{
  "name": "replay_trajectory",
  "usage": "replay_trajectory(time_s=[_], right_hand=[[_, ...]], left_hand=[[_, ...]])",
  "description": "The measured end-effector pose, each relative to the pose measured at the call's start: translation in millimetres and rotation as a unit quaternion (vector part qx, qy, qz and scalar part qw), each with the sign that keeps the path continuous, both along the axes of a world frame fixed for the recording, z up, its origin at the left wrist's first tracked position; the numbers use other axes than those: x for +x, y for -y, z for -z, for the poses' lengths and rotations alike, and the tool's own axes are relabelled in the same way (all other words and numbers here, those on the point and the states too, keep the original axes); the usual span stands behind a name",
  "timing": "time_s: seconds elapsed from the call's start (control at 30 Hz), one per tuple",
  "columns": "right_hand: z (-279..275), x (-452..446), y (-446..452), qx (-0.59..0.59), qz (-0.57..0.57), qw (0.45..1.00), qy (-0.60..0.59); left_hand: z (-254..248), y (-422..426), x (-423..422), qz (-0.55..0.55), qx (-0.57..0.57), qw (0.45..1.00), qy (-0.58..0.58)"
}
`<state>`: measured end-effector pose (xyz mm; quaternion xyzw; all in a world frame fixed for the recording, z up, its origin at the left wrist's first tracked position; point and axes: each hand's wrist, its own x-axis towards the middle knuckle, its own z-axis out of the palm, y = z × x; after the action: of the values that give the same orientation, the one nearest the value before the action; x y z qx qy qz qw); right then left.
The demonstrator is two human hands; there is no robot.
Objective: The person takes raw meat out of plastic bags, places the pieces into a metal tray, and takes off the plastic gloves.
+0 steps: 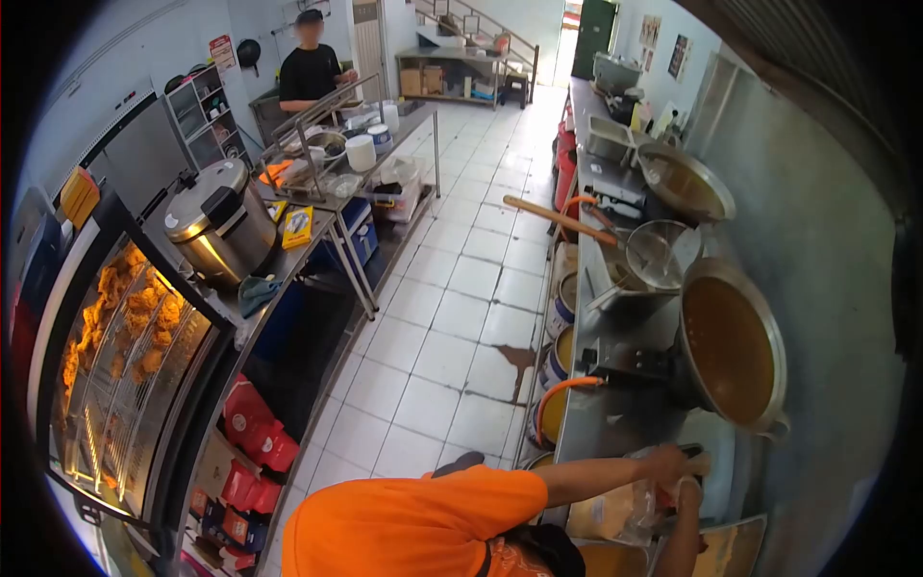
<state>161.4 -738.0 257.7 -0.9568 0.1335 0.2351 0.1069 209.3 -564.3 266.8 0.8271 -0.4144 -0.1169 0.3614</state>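
Below me at the right-hand counter, my left hand (pixel 665 465) is closed, apparently on the upper part of a clear plastic bag (pixel 615 516). The bag rests on the counter and has pale orange contents. My right hand (pixel 688 494) is bent in close beside the left, fingers closed at the same bag. Fine finger detail is small and partly hidden. A tray with orange-yellow contents (pixel 733 550) lies next to my right forearm. Orange sleeves show on the body at the bottom.
A wide pan of brown liquid (pixel 729 351) stands beyond my hands, with a second pan (pixel 687 183) farther back. A long-handled strainer (pixel 663 255) juts over the aisle. Left are a fried-chicken warmer (pixel 135 356) and a large cooker (pixel 219 226). Another person (pixel 310 72) stands behind the far table.
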Motion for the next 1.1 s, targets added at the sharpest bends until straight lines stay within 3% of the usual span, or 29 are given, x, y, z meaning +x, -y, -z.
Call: replay_trajectory(time_s=[0.2,0.27,0.37,0.47,0.5,0.53,0.57,0.63,0.73,0.83,0.93,1.0,1.07,1.1], right_hand=[[13.7,1.4,15.0,0.0,-0.033,0.999,0.024],[20.7,15.6,16.3,0.006,-0.075,0.995,0.058],[43.1,34.3,21.5,-0.02,-0.113,0.99,0.083],[94.9,29.4,50.0,-0.073,-0.113,0.988,0.077],[134.0,24.3,67.9,-0.098,-0.13,0.984,0.072],[192.9,23.0,93.2,-0.13,-0.167,0.973,0.093],[95.2,10.3,36.1,-0.053,0.001,0.998,-0.042],[10.0,-3.2,-9.2,-0.015,0.114,0.98,-0.163],[-6.3,-7.4,-26.3,0.09,0.153,0.974,-0.138],[14.9,-6.1,-26.3,-0.022,0.15,0.988,0.015],[38.4,-1.8,-15.0,-0.133,0.05,0.99,0.01],[32.3,-3.0,-23.0,-0.162,0.056,0.985,-0.012],[32.3,-1.3,-26.9,-0.156,0.03,0.987,0.001],[29.9,-0.5,-28.4,-0.142,0.016,0.99,0.016]], left_hand=[[14.7,7.2,-1.8,-0.021,0.021,0.999,0.017],[100.0,54.0,15.0,0.02,-0.003,0.992,0.126],[58.0,23.8,22.8,0.086,-0.014,0.996,0.017],[47.2,19.1,46.9,0.145,0.022,0.983,-0.109],[92.4,36.9,60.6,0.159,0.055,0.984,0.051],[74.3,31.9,57.3,0.182,0.115,0.972,0.089],[56.7,25.8,53.4,0.208,0.172,0.954,0.128],[79.4,25.4,58.5,0.165,0.122,0.975,0.079],[39.5,7.7,38.6,0.055,0.12,0.989,-0.064],[63.1,12.7,53.9,0.167,0.11,0.975,0.099],[50.6,8.0,46.7,0.035,0.111,0.99,-0.074],[71.2,14.8,50.7,0.016,0.127,0.989,-0.074],[76.8,18.2,63.1,0.094,0.219,0.963,-0.123],[103.8,17.8,67.1,0.066,0.145,0.976,-0.149]])
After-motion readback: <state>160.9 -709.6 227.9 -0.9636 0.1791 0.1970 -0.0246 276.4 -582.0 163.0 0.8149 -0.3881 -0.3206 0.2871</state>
